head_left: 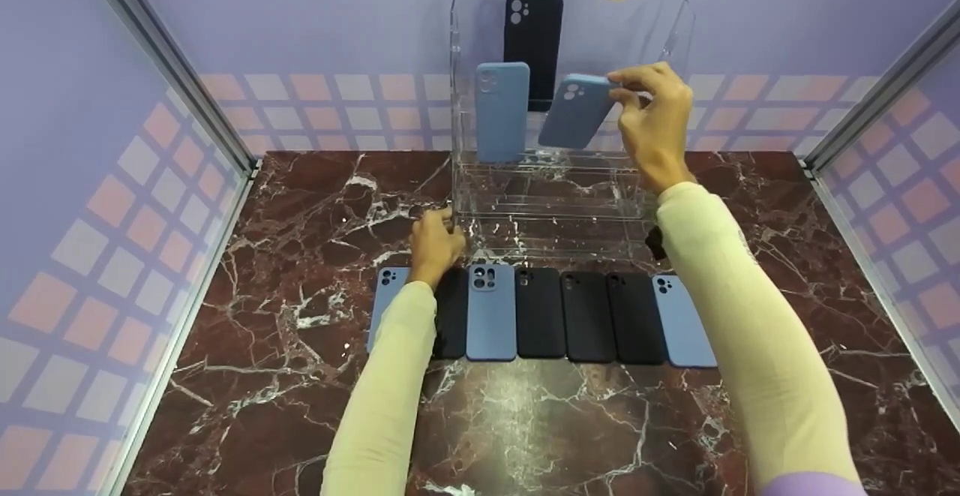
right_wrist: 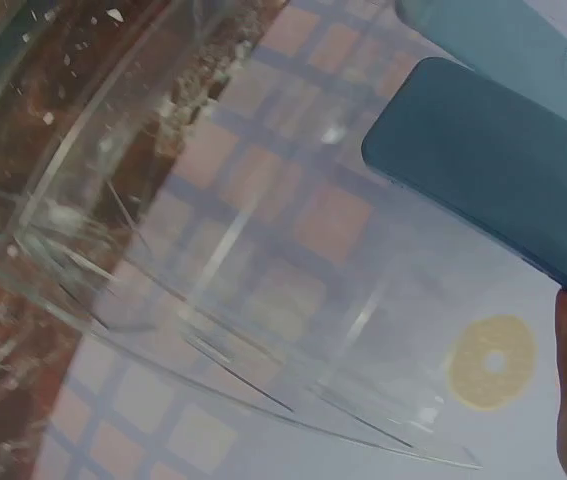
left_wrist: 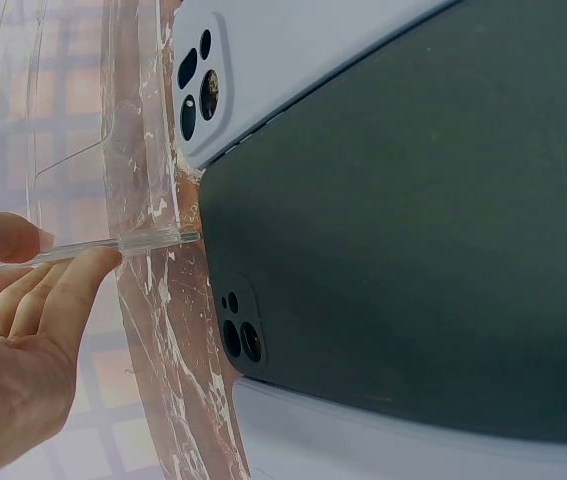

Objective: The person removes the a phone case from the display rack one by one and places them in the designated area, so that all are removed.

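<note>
My right hand pinches a blue phone case by its upper right corner, tilted, above the tiers of a clear acrylic display stand. In the right wrist view the held phone case overlaps another blue one. My left hand grips the stand's left side panel near its front; the left wrist view shows thumb and fingers on either side of the clear edge. Standing in the stand are a black phone case at the back and a light blue phone case ahead of it.
A row of several phone cases, black and blue, lies flat on the dark red marbled table before the stand. Purple walls with checked bands enclose the table at the back and both sides.
</note>
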### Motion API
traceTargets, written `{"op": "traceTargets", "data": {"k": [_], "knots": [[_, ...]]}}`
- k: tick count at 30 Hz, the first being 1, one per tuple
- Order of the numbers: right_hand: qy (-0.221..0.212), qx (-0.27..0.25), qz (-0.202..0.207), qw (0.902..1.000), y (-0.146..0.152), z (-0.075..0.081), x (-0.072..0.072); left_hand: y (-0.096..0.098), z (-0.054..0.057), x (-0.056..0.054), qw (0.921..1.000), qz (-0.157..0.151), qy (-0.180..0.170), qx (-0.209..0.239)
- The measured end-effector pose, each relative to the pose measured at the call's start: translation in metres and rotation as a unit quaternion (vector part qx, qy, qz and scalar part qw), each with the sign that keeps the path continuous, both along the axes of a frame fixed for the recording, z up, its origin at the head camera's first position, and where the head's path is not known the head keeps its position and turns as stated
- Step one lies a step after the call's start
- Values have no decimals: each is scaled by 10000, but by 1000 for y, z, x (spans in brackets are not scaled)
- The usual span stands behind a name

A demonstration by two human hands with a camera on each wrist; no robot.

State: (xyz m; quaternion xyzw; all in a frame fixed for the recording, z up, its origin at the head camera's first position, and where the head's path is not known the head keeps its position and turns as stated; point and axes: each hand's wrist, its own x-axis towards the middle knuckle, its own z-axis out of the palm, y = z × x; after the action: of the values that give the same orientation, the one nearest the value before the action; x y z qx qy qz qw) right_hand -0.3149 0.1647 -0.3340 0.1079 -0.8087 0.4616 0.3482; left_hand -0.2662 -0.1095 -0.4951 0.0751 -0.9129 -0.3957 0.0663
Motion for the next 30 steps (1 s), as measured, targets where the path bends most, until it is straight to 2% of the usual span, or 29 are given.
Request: {"op": "traceTargets", "data": {"k": [5, 8, 11, 17, 21, 25, 30], "knots": [[242, -332, 29, 9992, 3, 15, 11, -2, 1, 1, 10000, -28, -51, 77], [416, -382, 39, 9984, 9, 18, 19, -4, 0, 3, 9999, -12, -95, 130], [410, -307, 7, 9987, 22, 20, 26, -4, -1, 4, 9998, -21, -117, 156], [61, 139, -237, 9996, 59, 19, 40, -4, -1, 3, 9999, -13, -127, 6], [-337, 285, -368, 9983, 90, 13, 51, -3, -1, 1, 9999, 2, -153, -17], [-692, 492, -595, 9946, 120, 5, 59, -4, -1, 0, 9999, -6, -140, 0], [-1363, 716, -668, 9858, 153, -12, 68, -6, -2, -1, 9998, -37, -129, 161]]}}
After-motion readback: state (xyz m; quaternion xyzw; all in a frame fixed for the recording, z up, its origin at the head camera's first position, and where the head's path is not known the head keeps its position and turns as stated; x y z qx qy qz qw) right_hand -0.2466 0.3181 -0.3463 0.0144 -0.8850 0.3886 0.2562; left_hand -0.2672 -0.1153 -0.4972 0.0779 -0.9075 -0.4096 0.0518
